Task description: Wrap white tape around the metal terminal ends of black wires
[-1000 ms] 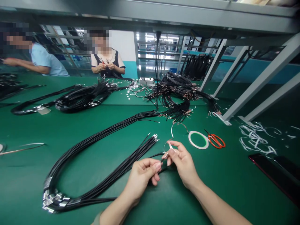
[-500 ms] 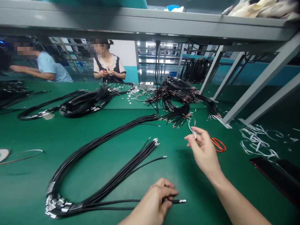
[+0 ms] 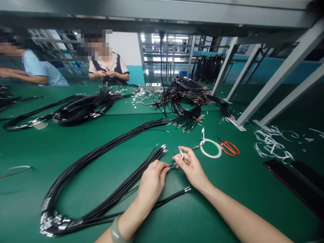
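My left hand [image 3: 153,177] pinches a thin black cable [image 3: 172,165] close to its end, above the bench. Right beside it, my right hand [image 3: 188,165] is closed on a narrow strip of tape [image 3: 181,152], its pale end standing up between the fingers. The cable's tip meets my right fingertips; whether they grip it too is hidden. A flat tape roll [image 3: 211,148] with a white rim and green middle lies beyond my right hand. Below my left hand runs a looped bundle of black cables [image 3: 101,148] with bare metal ends and silvery bands at its bend.
Orange-handled scissors [image 3: 230,148] lie right of the roll. White scrap strips [image 3: 273,145] and a dark phone-like slab [image 3: 291,189] are further right. A large cable heap [image 3: 187,91] and metal legs [image 3: 263,77] stand behind. Two people [image 3: 108,67] sit across the green bench [image 3: 101,131].
My left hand has moved up and away from me with a cable. My right hand has come left and down to meet it, uncovering the tape roll.
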A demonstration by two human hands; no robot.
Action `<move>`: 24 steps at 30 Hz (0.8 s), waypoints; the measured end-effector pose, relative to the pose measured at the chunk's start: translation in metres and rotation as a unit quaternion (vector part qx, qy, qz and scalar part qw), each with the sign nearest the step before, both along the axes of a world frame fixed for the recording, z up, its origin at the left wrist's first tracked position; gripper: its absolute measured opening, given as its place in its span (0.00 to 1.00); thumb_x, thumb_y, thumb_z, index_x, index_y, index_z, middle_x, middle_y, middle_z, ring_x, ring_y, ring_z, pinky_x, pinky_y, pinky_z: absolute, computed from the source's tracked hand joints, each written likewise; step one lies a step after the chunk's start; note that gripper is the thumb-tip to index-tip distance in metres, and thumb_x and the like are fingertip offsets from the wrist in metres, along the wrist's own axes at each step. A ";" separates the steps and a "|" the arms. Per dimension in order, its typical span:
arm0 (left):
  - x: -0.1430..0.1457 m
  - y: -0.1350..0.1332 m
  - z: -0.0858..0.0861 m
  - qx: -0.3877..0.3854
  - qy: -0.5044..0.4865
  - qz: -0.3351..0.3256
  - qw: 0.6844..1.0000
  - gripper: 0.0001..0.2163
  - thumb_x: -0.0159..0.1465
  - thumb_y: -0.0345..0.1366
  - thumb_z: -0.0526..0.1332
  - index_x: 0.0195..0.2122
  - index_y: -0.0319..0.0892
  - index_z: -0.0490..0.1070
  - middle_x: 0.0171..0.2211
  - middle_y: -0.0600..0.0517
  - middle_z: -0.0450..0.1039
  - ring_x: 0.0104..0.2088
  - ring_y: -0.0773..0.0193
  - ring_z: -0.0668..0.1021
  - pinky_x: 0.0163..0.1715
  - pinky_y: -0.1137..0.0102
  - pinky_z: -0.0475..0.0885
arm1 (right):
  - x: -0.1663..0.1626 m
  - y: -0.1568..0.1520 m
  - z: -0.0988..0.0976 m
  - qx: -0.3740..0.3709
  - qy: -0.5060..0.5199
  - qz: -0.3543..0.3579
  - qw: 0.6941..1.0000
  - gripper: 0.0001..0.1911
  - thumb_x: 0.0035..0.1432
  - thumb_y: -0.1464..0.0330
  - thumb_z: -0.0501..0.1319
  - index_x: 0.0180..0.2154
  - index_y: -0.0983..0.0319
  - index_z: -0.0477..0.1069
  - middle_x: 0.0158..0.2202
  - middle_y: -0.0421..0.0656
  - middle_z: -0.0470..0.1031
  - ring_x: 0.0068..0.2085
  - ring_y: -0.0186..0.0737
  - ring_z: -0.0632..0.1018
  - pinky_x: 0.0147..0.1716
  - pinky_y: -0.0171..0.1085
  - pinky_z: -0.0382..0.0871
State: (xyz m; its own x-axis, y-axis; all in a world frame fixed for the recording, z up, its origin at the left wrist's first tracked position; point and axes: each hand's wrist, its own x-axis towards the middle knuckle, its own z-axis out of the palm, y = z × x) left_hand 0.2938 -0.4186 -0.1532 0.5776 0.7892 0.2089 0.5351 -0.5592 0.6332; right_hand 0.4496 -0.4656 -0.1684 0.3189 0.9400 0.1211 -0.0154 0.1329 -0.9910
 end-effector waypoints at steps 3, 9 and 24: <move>-0.002 -0.010 0.005 -0.127 -0.089 0.022 0.988 0.09 0.63 0.38 0.56 0.33 0.42 0.74 0.28 0.50 0.73 0.29 0.61 0.74 0.31 0.69 0.68 | -0.006 -0.002 0.006 0.026 0.053 0.010 0.998 0.20 0.56 0.65 0.63 0.48 0.58 0.60 0.32 0.38 0.73 0.28 0.33 0.72 0.31 0.33 0.66; -0.001 -0.015 0.010 -0.367 -0.210 0.060 0.904 0.11 0.56 0.42 0.62 0.29 0.37 0.74 0.17 0.55 0.68 0.17 0.70 0.68 0.17 0.76 0.63 | -0.015 -0.006 0.015 0.000 0.148 0.066 0.987 0.22 0.52 0.69 0.67 0.47 0.59 0.62 0.29 0.37 0.73 0.30 0.33 0.73 0.33 0.34 0.66; -0.003 -0.015 0.015 -0.422 -0.231 0.048 0.875 0.14 0.54 0.44 0.64 0.26 0.35 0.72 0.17 0.55 0.66 0.17 0.72 0.66 0.16 0.78 0.61 | -0.009 -0.006 0.021 -0.039 0.161 0.087 0.982 0.22 0.51 0.69 0.68 0.46 0.59 0.63 0.29 0.37 0.73 0.31 0.33 0.74 0.33 0.33 0.67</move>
State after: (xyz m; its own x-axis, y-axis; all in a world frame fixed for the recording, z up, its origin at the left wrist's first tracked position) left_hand 0.2905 -0.4334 -0.1377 0.5078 0.8150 -0.2792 0.1325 0.2463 0.9601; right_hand 0.4409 -0.4719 -0.1478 0.1616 0.9862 -0.0349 -0.3459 0.0235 -0.9380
